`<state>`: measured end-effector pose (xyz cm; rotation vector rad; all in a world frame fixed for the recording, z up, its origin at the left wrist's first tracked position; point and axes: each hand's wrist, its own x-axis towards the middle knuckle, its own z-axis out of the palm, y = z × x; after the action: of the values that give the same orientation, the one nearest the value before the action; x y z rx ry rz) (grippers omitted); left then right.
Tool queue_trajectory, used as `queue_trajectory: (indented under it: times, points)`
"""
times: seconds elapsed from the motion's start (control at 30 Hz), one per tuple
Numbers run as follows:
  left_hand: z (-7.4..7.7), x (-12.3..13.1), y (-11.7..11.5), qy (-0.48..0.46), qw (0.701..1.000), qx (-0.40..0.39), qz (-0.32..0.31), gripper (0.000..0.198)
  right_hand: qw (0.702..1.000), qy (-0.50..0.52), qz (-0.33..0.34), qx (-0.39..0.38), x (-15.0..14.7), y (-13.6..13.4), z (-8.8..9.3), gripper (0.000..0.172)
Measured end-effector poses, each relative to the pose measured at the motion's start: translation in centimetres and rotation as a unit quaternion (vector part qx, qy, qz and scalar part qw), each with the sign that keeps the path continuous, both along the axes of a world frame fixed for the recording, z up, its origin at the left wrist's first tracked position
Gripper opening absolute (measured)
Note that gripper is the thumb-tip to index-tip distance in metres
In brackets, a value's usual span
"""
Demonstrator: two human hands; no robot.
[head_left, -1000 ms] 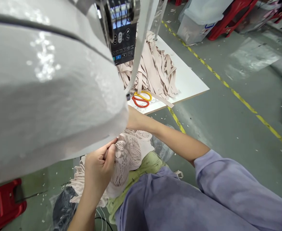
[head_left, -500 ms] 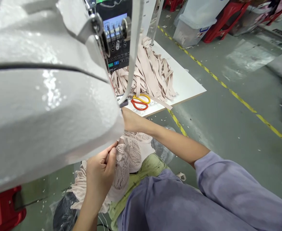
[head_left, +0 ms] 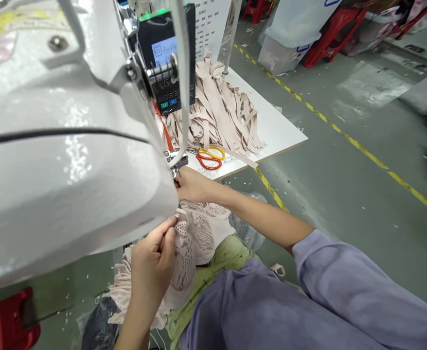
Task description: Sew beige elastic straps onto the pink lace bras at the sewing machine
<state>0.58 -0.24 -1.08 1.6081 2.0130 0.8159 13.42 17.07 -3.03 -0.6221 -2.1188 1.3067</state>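
Note:
My left hand point(head_left: 154, 260) pinches the edge of a pale pink lace bra point(head_left: 184, 257) between thumb and fingers, just under the front of a white sewing machine point(head_left: 126, 184). The bra's patterned lace cups hang down over my lap. My right hand point(head_left: 195, 185) reaches in beside the machine's needle area from the right. Its fingertips are mostly hidden behind the machine head, so whether they grip anything does not show. A white strip point(head_left: 184, 97) runs down in front of the machine to a metal part near my right hand.
Scissors point(head_left: 210, 158) with red and yellow handles lie on the white tabletop point(head_left: 282, 131), beside a heap of beige straps point(head_left: 228, 112). A control panel point(head_left: 166, 63) stands behind the machine. More pale fabric point(head_left: 120, 291) hangs at lower left, near a red stool point(head_left: 12, 316).
The view has shifted, so the machine head sits further left and more of the panel shows. Both hands stay nearly in place, the left still pinching the bra.

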Motion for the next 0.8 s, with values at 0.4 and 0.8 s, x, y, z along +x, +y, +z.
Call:
queue_trajectory:
  times: [0.4,0.8]
  points:
    - [0.0,-0.7,-1.2,0.085,0.995,0.045,0.003,0.027,0.998,0.014,-0.055,0.027,-0.6,-0.4,-0.6,0.011]
    - [-1.1,-1.0,-1.3,0.104,0.991,0.084,0.030,0.025,0.996,0.043,-0.065,0.040,-0.9,-0.4,-1.2,0.015]
